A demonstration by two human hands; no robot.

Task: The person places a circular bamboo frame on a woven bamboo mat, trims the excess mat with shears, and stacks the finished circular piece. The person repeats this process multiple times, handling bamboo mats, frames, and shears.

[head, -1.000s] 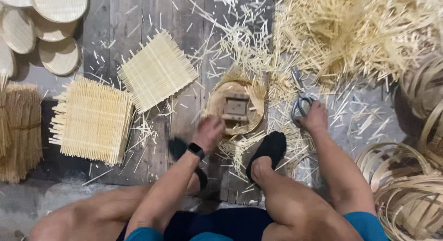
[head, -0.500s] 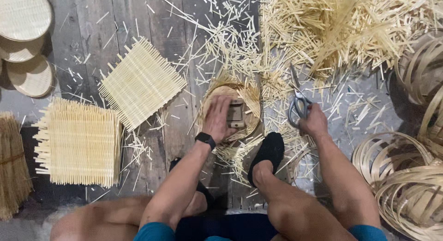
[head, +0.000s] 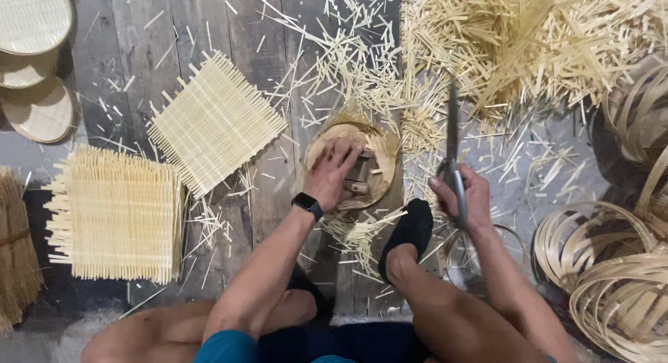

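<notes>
Bamboo round tray (head: pixel 379 151) lay half-trimmed under the flat left hand (head: pixel 332 175); right hand (head: pixel 465 196) gripped shears (head: pixel 452 151), several square mats (head: pixel 216 123) untrimmed.

Bare planks (head: pixel 139 50) lie open leftward; a cuttings heap (head: pixel 529 43) blocks upper right.

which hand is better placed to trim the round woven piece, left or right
Probably the right hand: it already grips the shears, blades raised beside the round woven piece. The left hand lies flat on that piece, pinning it, and holds no tool.
</notes>
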